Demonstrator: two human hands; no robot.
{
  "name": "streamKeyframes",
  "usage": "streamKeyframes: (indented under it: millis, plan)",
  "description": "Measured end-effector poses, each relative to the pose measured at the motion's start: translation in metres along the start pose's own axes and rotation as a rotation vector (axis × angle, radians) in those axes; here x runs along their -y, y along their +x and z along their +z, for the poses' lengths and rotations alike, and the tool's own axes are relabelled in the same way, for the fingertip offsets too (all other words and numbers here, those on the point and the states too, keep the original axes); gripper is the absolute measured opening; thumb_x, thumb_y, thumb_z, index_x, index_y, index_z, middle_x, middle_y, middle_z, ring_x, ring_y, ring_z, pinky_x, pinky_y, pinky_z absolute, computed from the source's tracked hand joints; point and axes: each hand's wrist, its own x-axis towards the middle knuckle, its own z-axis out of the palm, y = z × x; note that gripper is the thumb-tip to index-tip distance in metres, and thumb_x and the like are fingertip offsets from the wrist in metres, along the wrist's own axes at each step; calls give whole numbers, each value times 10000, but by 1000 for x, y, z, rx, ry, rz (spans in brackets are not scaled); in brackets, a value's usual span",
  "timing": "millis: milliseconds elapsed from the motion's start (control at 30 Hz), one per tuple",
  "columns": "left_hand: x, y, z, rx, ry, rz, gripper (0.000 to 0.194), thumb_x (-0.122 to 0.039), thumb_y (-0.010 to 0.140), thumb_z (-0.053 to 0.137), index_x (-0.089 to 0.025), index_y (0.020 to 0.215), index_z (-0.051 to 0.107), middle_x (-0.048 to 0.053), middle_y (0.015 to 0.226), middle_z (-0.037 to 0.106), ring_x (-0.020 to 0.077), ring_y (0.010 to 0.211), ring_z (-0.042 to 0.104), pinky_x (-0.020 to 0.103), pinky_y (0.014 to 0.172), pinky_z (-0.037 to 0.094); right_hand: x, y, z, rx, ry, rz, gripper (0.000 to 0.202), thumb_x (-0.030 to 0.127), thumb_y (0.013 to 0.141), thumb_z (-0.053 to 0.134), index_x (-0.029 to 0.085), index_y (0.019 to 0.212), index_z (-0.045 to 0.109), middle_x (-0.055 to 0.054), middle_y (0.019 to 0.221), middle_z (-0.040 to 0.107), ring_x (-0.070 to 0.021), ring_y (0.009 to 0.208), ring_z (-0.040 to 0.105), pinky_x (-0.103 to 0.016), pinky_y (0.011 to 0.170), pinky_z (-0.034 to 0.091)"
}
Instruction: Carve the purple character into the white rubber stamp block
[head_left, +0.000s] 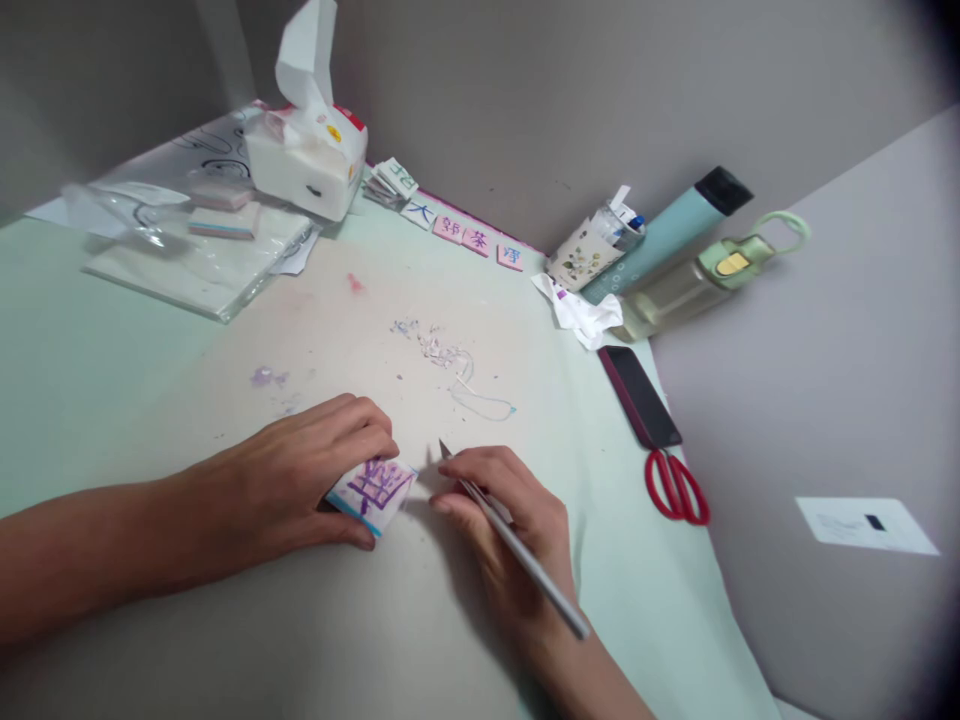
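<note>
Seen as a clock face centred on the view, twelve at the far side, the table (637, 620) filled most of the dial under a pale green cover. A blue-green flask (652, 240) was at two o'clock, and a tissue pack (289, 165) between ten and eleven. At eight the left hand (322, 470) was clamped on a block (379, 495), thumb at its near edge and fingers at the far one; just before six the right hand (525, 500) had fingers and thumb together on a craft knife (517, 548). Red-handled scissors (679, 492) lay at four. The block, purple strokes on its top, sat between seven and eight; the blade (444, 450) was just beside it at seven, not touching. Small shavings (442, 350) were scattered near the hub. The likeliest trouble was a slip: pushing too hard might have sent the point skidding into the left fingertips (390, 447), roughly level with it. A loosened left grip might have let the block turn, spoiling a stroke; too deep a cut could have chipped a thin line.
</note>
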Motion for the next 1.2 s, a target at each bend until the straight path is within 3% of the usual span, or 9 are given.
streamKeyframes:
  millis: [167,300,567,700,833,1000,1200]
  plan:
    - [-4,0,2,10,21,-33,395,-403,883,834,-260,1152,582,42,1203,654,275,1089,612,345,856,467,-1,1,19,4,-65,-38,206,289,927,804,230,1042,645,-37,963,642,-175,774,625,-280,673,535]
    - [-5,1,1,40,13,-60,450,-348,846,875,-252,1166,574,28,1183,643,261,1079,601,334,864,457,-4,3,28,19,-2,-26,110,145,978,645,236,1033,617,-12,951,611,-149,778,603,-261,685,492]
    - [-6,-1,2,28,26,-75,504,-304,817,905,-259,1195,574,17,1234,629,261,1121,590,330,902,445,-10,11,5,-157,72,128,29,206,964,622,227,978,637,-20,908,644,-164,768,589,-280,671,454]
    - [-7,-2,5,-2,50,-86,436,-353,863,862,-263,1187,585,20,1221,634,274,1137,592,340,909,450,0,7,-5,-41,149,273,173,335,993,636,220,876,689,-15,800,667,-157,711,576,-263,622,439]
    - [-7,-2,5,-6,54,-131,488,-346,823,893,-271,1190,580,5,1204,632,265,1114,603,337,894,452,7,2,-1,45,285,365,188,347,938,666,209,814,645,0,703,627,-139,632,525,-246,562,400]
    - [-1,-2,-2,47,-13,-135,566,-290,821,878,-328,1287,560,-16,1302,607,254,1200,592,323,964,446,6,0,9,35,283,373,204,316,899,680,214,753,580,38,638,515,-119,584,426,-240,527,341]
    - [4,-4,-4,63,-46,-132,504,-315,872,825,-348,1307,573,-22,1308,605,240,1199,594,303,965,446,5,-2,9,55,336,328,150,278,899,677,218,806,576,28,712,552,-126,631,454,-248,571,378]
